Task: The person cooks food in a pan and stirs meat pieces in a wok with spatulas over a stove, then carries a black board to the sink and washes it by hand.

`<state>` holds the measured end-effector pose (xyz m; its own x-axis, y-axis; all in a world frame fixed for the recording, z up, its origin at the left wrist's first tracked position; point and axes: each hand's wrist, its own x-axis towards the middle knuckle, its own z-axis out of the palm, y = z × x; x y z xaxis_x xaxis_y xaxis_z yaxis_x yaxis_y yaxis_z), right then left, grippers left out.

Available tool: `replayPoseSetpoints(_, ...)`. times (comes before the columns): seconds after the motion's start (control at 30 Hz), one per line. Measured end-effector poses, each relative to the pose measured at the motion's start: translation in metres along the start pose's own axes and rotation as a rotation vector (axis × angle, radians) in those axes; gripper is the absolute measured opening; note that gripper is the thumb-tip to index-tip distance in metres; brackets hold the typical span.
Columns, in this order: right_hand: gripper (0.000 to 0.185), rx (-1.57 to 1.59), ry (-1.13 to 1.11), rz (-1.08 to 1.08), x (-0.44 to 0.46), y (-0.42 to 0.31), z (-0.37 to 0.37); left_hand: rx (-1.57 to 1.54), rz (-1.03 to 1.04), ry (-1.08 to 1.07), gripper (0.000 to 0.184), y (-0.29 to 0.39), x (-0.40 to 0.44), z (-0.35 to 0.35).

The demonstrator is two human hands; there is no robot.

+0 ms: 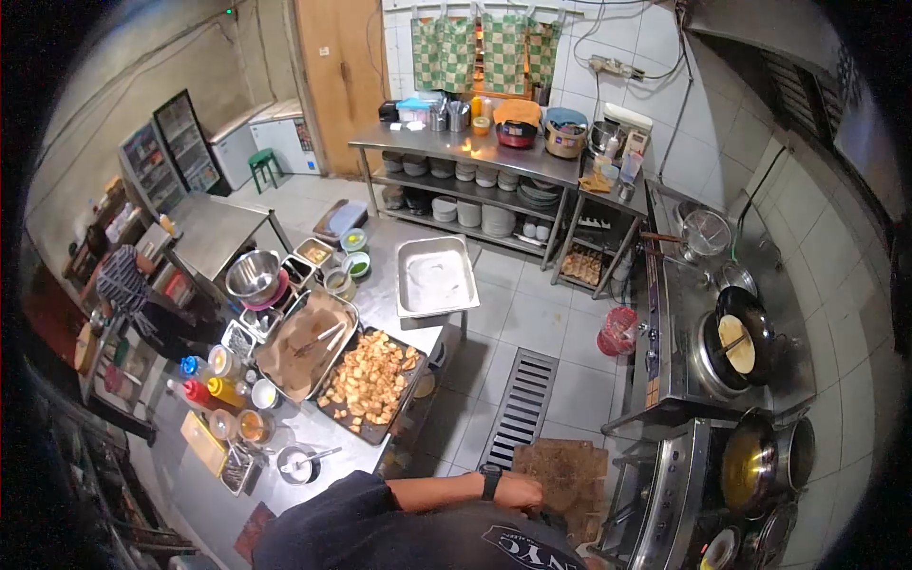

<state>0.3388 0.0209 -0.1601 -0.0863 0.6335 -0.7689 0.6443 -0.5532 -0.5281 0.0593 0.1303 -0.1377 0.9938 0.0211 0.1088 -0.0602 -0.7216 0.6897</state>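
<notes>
My left hand (521, 491), with a dark watch at the wrist, is held low in front of my body. Its fingers look curled, and whatever they may hold is hidden. A brown mat (560, 475) lies on the floor beyond it in the view. My right hand cannot be seen. To the left, on the steel table (380, 237), a dark baking tray (332, 415) holds browned cubes of food (372, 378). Beside it, a paper-lined pan (294, 347) has tongs in it. An unlined metal pan (437, 275) rests at the table's corner.
On the right, a black wok (765, 328) holding a pale round piece sits on the stove (655, 313). Nearer is a pan of oil (746, 465). A floor drain (521, 408) runs between table and stove. Another person (133, 285) stands at far left.
</notes>
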Motion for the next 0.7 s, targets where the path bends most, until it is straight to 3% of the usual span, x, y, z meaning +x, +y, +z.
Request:
replayPoseSetpoints(0.1,0.032,0.004,-0.074,-0.025,-0.033,0.034,0.003,-0.080,0.050,0.142,0.020,0.011,0.009,0.007)
replayPoseSetpoints(0.13,0.033,0.002,-0.117,-0.060,-0.051,0.052,0.007,-0.062,-0.044,0.003,0.019,0.017,0.015,-0.001)
replayPoseSetpoints(0.17,0.034,0.001,-0.149,-0.113,-0.072,0.062,0.010,-0.228,0.034,0.106,0.015,0.001,0.022,0.024)
replayPoseSetpoints(0.2,0.035,0.039,-0.139,-0.146,-0.096,0.056,0.011,-0.049,-0.160,-0.099,0.014,0.012,0.029,0.015)
replayPoseSetpoints(0.27,0.037,0.312,0.100,-0.108,-0.132,0.025,-0.005,-0.172,-0.148,-0.087,0.013,0.006,0.035,0.032)
replayPoseSetpoints(0.37,0.049,0.335,0.771,-0.247,-0.095,0.118,-0.005,-0.238,-0.212,-0.133,0.015,0.003,0.046,0.039)
replayPoseSetpoints(0.4,0.053,0.643,0.915,-0.232,-0.073,0.171,0.000,-0.343,-0.216,-0.090,0.020,0.003,0.048,0.044)
replayPoseSetpoints(0.5,0.083,0.325,1.538,0.354,-0.041,0.332,-0.007,-0.306,-0.350,-0.148,0.026,0.028,0.070,0.025)
replayPoseSetpoints(0.53,0.089,0.134,1.688,0.420,-0.069,0.334,-0.018,-0.361,-0.387,-0.101,0.028,0.031,0.070,0.028)
replayPoseSetpoints(0.63,0.094,0.193,1.793,0.657,-0.103,0.356,-0.044,-0.485,-0.441,-0.013,0.032,0.056,0.081,0.026)
replayPoseSetpoints(0.67,0.097,0.312,1.715,0.701,-0.106,0.365,-0.052,-0.546,-0.454,0.053,0.033,0.067,0.085,0.022)
replayPoseSetpoints(0.7,0.101,0.429,1.637,0.746,-0.111,0.379,-0.056,-0.551,-0.595,-0.019,0.033,0.073,0.086,0.023)
